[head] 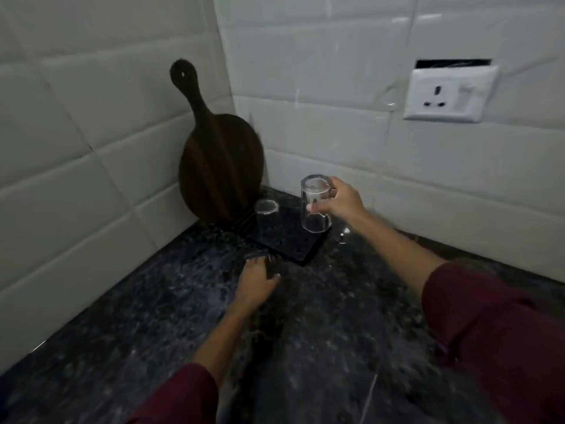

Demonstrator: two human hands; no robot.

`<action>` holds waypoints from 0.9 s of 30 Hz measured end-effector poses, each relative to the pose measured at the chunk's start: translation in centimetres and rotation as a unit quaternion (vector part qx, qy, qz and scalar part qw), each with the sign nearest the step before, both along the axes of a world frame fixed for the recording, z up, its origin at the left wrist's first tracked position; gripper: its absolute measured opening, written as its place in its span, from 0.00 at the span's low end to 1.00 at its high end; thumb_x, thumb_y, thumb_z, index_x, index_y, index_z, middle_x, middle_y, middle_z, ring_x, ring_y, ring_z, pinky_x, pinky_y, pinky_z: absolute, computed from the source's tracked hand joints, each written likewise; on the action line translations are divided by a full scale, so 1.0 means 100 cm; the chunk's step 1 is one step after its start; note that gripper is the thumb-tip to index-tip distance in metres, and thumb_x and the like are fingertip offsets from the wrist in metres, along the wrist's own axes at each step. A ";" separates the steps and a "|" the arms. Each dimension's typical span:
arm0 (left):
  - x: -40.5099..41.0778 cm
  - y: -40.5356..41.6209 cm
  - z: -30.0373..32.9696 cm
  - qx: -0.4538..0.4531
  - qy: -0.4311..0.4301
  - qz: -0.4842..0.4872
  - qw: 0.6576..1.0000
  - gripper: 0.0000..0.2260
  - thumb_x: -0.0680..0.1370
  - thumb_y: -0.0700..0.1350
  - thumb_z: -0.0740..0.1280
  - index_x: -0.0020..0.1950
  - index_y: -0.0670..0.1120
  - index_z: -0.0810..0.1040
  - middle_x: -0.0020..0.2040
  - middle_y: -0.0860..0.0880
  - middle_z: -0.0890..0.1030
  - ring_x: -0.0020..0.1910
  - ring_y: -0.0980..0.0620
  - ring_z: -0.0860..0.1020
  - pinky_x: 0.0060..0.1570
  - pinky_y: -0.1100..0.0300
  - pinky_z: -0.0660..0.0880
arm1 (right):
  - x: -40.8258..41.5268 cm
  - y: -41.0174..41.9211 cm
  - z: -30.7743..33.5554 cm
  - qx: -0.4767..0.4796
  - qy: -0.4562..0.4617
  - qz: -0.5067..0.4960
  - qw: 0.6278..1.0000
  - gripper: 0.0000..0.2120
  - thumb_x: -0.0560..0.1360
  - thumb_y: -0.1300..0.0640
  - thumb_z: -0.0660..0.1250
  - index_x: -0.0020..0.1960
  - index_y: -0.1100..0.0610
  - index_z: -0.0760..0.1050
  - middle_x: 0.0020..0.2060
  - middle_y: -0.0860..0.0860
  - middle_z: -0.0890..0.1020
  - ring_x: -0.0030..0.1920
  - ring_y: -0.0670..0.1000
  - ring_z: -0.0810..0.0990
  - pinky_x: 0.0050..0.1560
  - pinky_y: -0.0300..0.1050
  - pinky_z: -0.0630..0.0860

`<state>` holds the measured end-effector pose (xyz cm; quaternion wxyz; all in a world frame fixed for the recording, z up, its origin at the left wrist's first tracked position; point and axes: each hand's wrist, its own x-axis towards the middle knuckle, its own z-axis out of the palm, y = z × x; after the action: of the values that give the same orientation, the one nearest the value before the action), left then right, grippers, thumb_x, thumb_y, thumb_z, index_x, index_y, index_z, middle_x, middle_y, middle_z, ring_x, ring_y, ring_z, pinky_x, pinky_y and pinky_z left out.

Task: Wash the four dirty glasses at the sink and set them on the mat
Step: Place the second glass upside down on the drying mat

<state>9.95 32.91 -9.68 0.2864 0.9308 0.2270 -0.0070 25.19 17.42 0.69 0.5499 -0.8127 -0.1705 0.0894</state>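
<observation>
The held glass (316,205) is inverted, long axis vertical, rim down, above the right corner of the mat (293,243). It is clear and faceted. The right hand (336,198) grips its side wall, thumb in front, fingers wrapped behind. A second glass (267,218) (also inverted) stands on the mat toward the back corner of the dark speckled stone counter (305,332), just beside the round wooden board (220,163). The left hand (255,284) rests palm down at the mat's near edge, fingers curled; whether they pinch the mat cannot be told.
</observation>
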 end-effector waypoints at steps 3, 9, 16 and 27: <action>0.010 0.023 -0.017 0.060 0.073 -0.005 0.996 0.31 0.78 0.55 0.62 0.75 0.39 0.59 0.75 0.38 0.59 0.76 0.38 0.53 0.73 0.44 0.55 | 0.028 0.050 -0.017 0.002 0.017 0.007 1.000 0.32 0.58 0.64 0.80 0.60 0.55 0.74 0.53 0.52 0.81 0.51 0.51 0.78 0.51 0.43 0.74; 0.022 0.036 -0.036 0.092 0.141 -0.041 0.985 0.40 0.78 0.61 0.58 0.77 0.37 0.46 0.78 0.37 0.44 0.77 0.38 0.41 0.74 0.41 0.46 | 0.075 0.109 -0.048 -0.002 0.055 0.001 0.999 0.35 0.57 0.69 0.78 0.62 0.54 0.73 0.56 0.53 0.81 0.56 0.54 0.78 0.59 0.51 0.76; 0.026 0.044 -0.039 0.105 0.166 -0.074 0.978 0.40 0.78 0.63 0.56 0.77 0.37 0.45 0.78 0.37 0.43 0.77 0.39 0.42 0.75 0.40 0.47 | 0.092 0.119 -0.064 -0.006 0.107 0.016 0.994 0.33 0.60 0.74 0.75 0.62 0.57 0.72 0.56 0.55 0.80 0.56 0.56 0.78 0.56 0.51 0.78; 0.030 0.023 -0.026 0.094 0.157 -0.076 0.980 0.37 0.79 0.57 0.60 0.77 0.35 0.49 0.78 0.36 0.49 0.77 0.38 0.46 0.74 0.42 0.53 | 0.083 0.102 -0.066 -0.057 0.129 0.080 0.987 0.43 0.67 0.72 0.71 0.75 0.57 0.53 0.68 0.58 0.71 0.66 0.58 0.70 0.67 0.53 0.69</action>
<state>12.91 35.18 -12.30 0.1569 0.9553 0.1977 -0.1538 33.54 27.57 -5.91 0.5113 -0.8082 -0.1570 0.2463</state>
